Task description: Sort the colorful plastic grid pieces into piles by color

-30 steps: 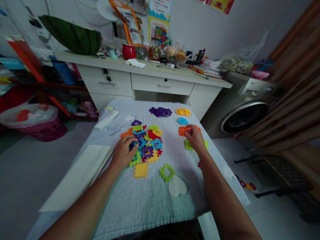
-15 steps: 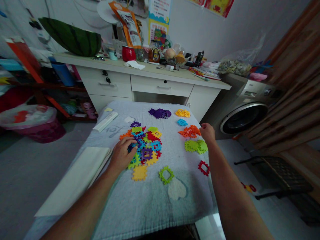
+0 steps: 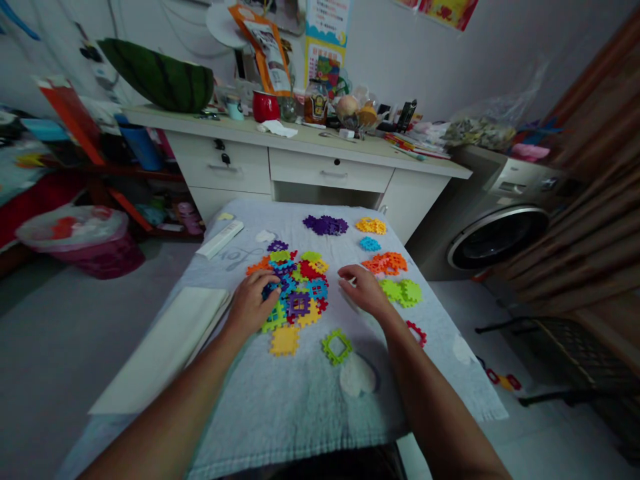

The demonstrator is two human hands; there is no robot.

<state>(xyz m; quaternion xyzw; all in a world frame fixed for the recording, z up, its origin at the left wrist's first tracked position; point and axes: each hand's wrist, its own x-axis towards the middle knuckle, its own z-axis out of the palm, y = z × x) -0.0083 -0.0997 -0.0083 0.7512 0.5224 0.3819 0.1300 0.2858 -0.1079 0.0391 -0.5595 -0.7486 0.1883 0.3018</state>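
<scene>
A mixed pile of colourful interlocking plastic building pieces lies on the cloth-covered table. My left hand rests at the pile's left edge, thumb and fingers apart around blue pieces in it. Between the pile and the sorted groups hovers my right hand, its fingers loosely bent and apart, with nothing visible in them. Orange pieces and green pieces lie just beyond it. A red frame piece is partly hidden by my right forearm. One green frame piece sits nearer to me.
Purple pieces, yellow pieces and blue pieces are grouped at the table's far side. A folded white sheet and a white box lie on the left. A white cabinet stands behind, with a washing machine at right.
My right hand has moved left from the orange pieces towards the pile. My left hand stays at the pile, its thumb and fingers further apart. The camera view has shifted slightly.
</scene>
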